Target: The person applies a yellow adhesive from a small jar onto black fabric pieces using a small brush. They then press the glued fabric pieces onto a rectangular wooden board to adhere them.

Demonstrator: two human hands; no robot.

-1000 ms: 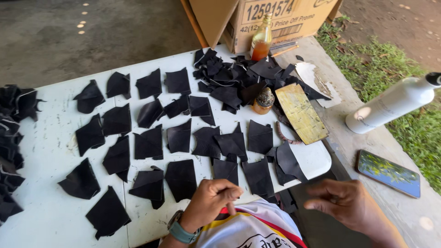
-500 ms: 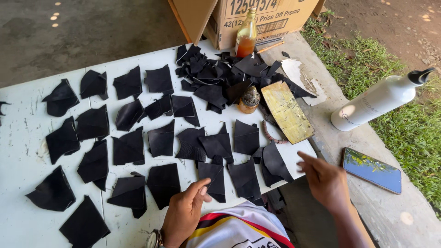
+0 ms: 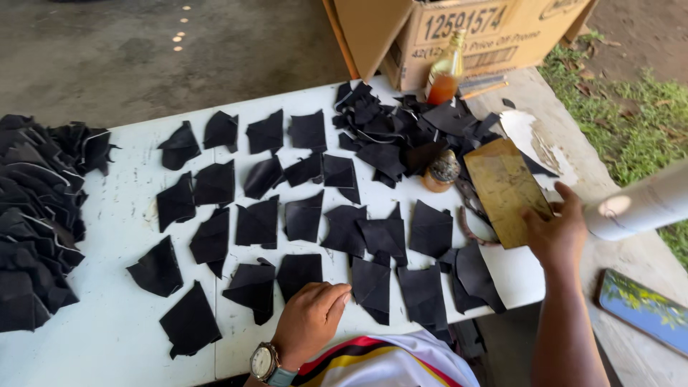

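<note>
Your right hand [image 3: 555, 233] has moved up from the near right corner of the surface [image 3: 115, 337] since a second ago and now lies on the lower end of the tan rectangular board [image 3: 505, 188], fingers spread flat, not closed around it. That board sits near the right edge, touching the rusty curved tool [image 3: 469, 215] beside it. Your left hand [image 3: 309, 319] has barely shifted: it rests loosely curled at the near edge, fingertips touching a black leather piece [image 3: 297, 274], holding nothing. So the reach has gone to the board, while the cut pieces lie as they were, in rough rows across the middle.

The surface is white. A heap of black scraps [image 3: 401, 132] lies toward the far right, a stack [image 3: 36, 215] at the left edge. A cardboard box [image 3: 459, 32] and an amber bottle [image 3: 444, 75] stand at the far edge. Beyond are a concrete floor and grass.
</note>
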